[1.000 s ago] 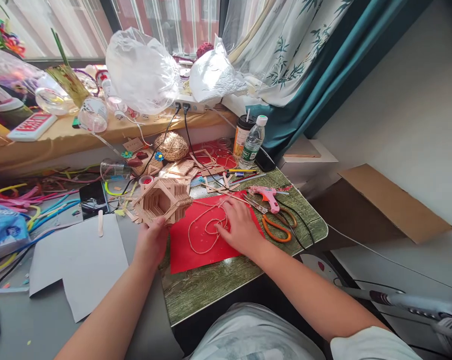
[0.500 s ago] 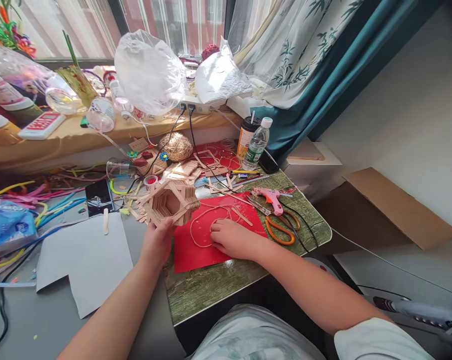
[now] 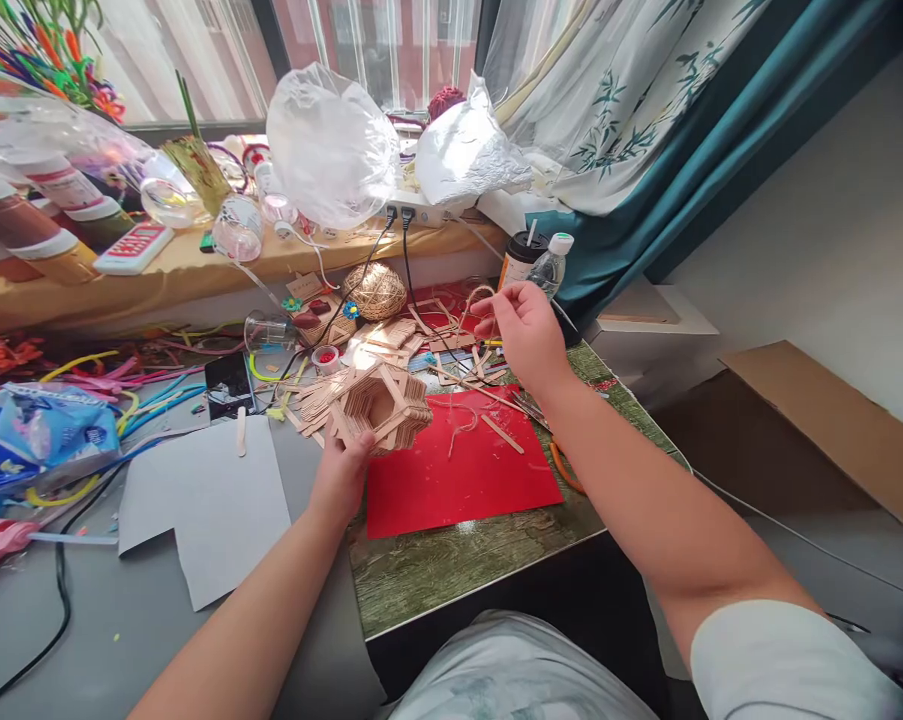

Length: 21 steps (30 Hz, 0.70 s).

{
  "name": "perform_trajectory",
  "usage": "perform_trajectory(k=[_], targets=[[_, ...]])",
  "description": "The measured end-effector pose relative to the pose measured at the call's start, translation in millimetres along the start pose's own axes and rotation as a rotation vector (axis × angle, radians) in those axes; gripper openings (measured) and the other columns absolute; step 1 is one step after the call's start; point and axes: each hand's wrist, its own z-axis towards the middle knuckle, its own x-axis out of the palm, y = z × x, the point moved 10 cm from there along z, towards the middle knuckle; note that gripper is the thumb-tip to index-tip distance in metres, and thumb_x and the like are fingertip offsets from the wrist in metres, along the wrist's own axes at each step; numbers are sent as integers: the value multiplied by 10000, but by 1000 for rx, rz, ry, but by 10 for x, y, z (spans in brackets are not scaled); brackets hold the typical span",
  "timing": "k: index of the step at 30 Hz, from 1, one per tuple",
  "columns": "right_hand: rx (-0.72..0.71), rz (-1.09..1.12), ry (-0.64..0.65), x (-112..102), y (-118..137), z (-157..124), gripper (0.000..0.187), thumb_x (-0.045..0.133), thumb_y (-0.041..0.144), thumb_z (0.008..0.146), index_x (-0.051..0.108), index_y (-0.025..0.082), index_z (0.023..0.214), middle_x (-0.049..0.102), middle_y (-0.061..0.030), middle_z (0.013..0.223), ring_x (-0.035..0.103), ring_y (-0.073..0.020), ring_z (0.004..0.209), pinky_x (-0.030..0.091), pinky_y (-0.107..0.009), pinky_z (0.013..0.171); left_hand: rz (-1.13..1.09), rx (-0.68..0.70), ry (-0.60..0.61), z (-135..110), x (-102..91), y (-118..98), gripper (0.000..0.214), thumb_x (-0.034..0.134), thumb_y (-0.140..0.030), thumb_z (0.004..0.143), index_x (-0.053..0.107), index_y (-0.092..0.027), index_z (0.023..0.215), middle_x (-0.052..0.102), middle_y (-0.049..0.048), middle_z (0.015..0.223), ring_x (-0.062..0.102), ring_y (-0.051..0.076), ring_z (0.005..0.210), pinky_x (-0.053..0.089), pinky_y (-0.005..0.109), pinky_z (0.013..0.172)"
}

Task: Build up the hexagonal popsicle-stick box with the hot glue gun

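Note:
My left hand (image 3: 346, 470) grips a hexagonal basket (image 3: 406, 425) built from stacked craft sticks, tilted so its hollow inside shows. Above the far right part of a red sheet (image 3: 458, 490), my right hand (image 3: 526, 325) is raised with thumb and finger pinched on a thin tan string (image 3: 460, 408). The string loops by the fingers and its lower end hangs down over the sheet. One loose craft stick (image 3: 503, 434) lies on the sheet. Scissors, with an orange handle (image 3: 565, 468) showing, are mostly hidden behind my right forearm.
Loose craft sticks, a twine ball (image 3: 376, 291) and a small tub of red bits (image 3: 326, 359) crowd the back. A cup (image 3: 522, 258) and bottle (image 3: 551, 266) stand behind my right hand. Grey cardboard (image 3: 226, 520), a phone (image 3: 230, 386) and a blue packet (image 3: 46, 440) lie left.
My right hand has risen from the red sheet, up and to the right, lifting the string off it. My left hand still holds the basket. The view has shifted a little left.

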Motion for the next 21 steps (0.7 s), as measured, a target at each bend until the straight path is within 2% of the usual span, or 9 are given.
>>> perform_trajectory(k=[4,6,8,10,12,14,16,18,21], targets=[[-318,-50,-21,-24,698,298,334,581,585,1043,550,254,1076,748,-2,1179,722,-67,762,581,-226,693,-5,-11,-41,3,-49,-2,825,823,-477,855,448,-283,1564,528,120,1614,545,319,1469,544,463,1147],[-376,-57,21,35,897,473,305,562,547,1056,562,245,1095,723,6,1318,694,-14,723,586,-218,725,-11,22,-66,9,-65,-69,818,814,-480,862,441,-312,1570,497,100,1645,517,320,1497,553,454,1139],[-337,-5,78,117,970,721,255,581,475,1064,555,221,1054,731,20,1307,620,39,595,592,-208,712,-31,55,-101,13,-83,-136,828,822,-471,852,441,-335,1574,471,87,1667,486,329,1522,554,452,1137],[-166,64,48,128,918,1035,210,618,394,1063,547,201,1019,751,32,1178,573,39,510,632,-216,675,-44,70,-132,12,-101,-170,837,829,-466,842,446,-341,1575,466,85,1670,471,335,1532,552,453,1136],[-29,55,13,141,947,1305,158,616,323,1072,551,183,1040,743,32,1188,571,42,497,652,-225,663,-32,68,-142,8,-109,-172,829,820,-466,851,440,-342,1577,462,85,1670,468,330,1535,552,442,1132],[-89,16,-9,160,1252,1488,116,525,251,1080,554,166,1007,747,63,1130,619,45,528,607,-211,672,-17,71,-141,2,-118,-165,803,805,-463,870,438,-337,1573,456,89,1671,472,319,1535,551,426,1129],[-379,-24,35,254,1817,1503,164,494,294,1036,612,192,987,742,126,1039,750,-34,706,544,-198,659,-29,82,-149,-2,-140,-167,792,809,-447,871,446,-328,1565,462,96,1664,481,315,1530,544,421,1138],[-550,-111,73,356,2199,1404,261,443,358,1000,678,244,1015,683,153,813,791,-102,885,482,-175,641,-67,96,-172,-2,-173,-181,812,827,-430,854,452,-331,1566,474,99,1655,497,321,1514,547,435,1133],[-590,-193,298,614,2268,1151,162,559,343,1006,647,254,1109,701,136,951,785,-143,1031,493,-159,644,-122,129,-205,-6,-204,-243,820,833,-419,846,458,-345,1571,472,89,1661,507,322,1500,564,435,1104]])
